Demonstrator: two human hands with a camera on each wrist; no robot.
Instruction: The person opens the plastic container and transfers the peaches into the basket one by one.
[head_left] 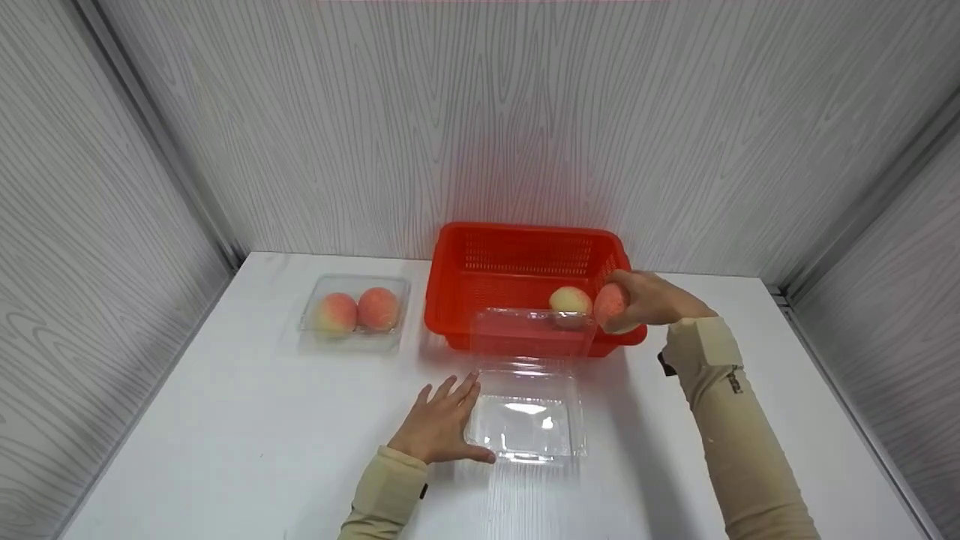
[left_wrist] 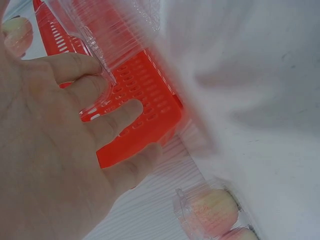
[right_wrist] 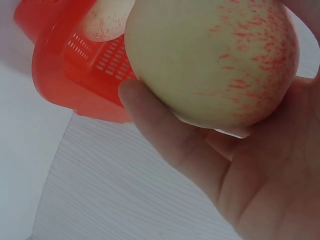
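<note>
My right hand [head_left: 651, 298] grips a peach [head_left: 611, 306] over the right end of the red basket [head_left: 442, 300]; in the right wrist view the peach [right_wrist: 215, 60] shows pale yellow with red flecks. Another pale peach [head_left: 570, 301] lies inside the basket. With fingers spread, my left hand [head_left: 441, 426] is at the left side of a clear plastic clamshell box [head_left: 525, 424]. The box's lid stands up at the back, overlapping the basket's front in the head view. No fruit shows in the box. In the left wrist view the fingers are straight near the clear plastic [left_wrist: 100, 50].
At the left, a second clear clamshell box [head_left: 322, 289] holds two red-and-yellow peaches [head_left: 377, 309]. All stand on a white table [head_left: 225, 442], with pale wood-grain panels [head_left: 337, 135] behind and at both sides.
</note>
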